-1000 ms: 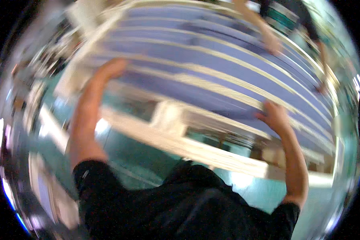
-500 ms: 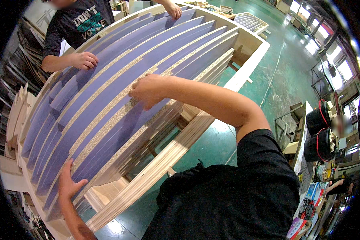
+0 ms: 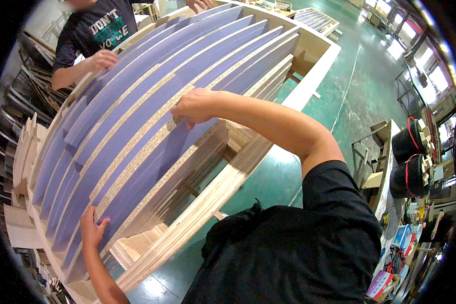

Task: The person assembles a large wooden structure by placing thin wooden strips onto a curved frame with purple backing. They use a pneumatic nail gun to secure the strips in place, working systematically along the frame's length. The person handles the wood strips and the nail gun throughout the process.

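Observation:
Several curved chipboard panels with purple faces and speckled edges stand side by side in a pale wooden frame [image 3: 202,202]. My right hand [image 3: 195,106] is closed over the top edge of one chipboard panel [image 3: 137,164], its thumb against the near face. Down at the same panel's lower left end, my left hand [image 3: 92,229] pinches the edge between fingers and thumb. Across the frame, a co-worker's hand [image 3: 102,61] is raised beside the far panels, and that person's other hand [image 3: 200,5] shows at the top edge, blurred.
Along the near side, open gaps show the green floor [image 3: 268,185] through the frame. Black buckets [image 3: 408,180] and a cluttered bench [image 3: 390,223] stand at the right. Wood offcuts [image 3: 28,157] lean at the left, and a smaller slatted frame [image 3: 316,23] lies beyond.
My left thumb and fingers, spread earlier, have come together on the panel's edge. My right hand keeps its place on the top edge. The co-worker's hands have lifted back from the far panels.

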Demonstrator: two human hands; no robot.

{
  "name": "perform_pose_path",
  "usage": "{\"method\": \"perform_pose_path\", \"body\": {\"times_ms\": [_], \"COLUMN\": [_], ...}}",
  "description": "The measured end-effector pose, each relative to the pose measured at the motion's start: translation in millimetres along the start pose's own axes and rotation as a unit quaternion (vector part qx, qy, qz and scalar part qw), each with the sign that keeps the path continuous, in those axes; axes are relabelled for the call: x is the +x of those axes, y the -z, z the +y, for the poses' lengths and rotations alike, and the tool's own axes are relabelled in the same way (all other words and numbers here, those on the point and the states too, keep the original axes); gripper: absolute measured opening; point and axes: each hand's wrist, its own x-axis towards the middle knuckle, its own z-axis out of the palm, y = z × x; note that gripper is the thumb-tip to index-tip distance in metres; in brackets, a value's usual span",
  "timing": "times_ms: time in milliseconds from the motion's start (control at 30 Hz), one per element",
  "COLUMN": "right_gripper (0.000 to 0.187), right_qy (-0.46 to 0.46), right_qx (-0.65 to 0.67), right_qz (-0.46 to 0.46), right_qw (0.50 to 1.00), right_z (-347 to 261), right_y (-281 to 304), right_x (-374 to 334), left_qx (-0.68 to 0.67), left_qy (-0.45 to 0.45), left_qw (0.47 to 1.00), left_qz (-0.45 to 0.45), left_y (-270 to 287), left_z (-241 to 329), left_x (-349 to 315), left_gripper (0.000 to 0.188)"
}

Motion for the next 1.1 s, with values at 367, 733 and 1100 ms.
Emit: {"method": "perform_pose_path", "body": {"times_ms": [367, 733, 1100], "right_gripper": [0.04, 0.043, 0.044], "right_qy": [-0.006, -0.009, -0.012], "right_qx": [-0.024, -0.02, -0.021], "right_qz": [0.003, 0.001, -0.001], "right_qw": [1.0, 1.0, 1.0], "right_z": [-3, -5, -2], "right_y": [3, 4, -3], "right_x": [-2, -2, 5], "left_qx": [-0.012, -0.026, -0.003], "left_qy": [-0.127, -0.089, -0.076], "left_qw": [0.987, 0.994, 0.997], "left_qz": [0.097, 0.056, 0.033], "left_y": [-8, 4, 0], "left_z": [-5, 7, -9], "left_x": [-3, -3, 0], "left_gripper": [0.055, 0.055, 0.058]}}
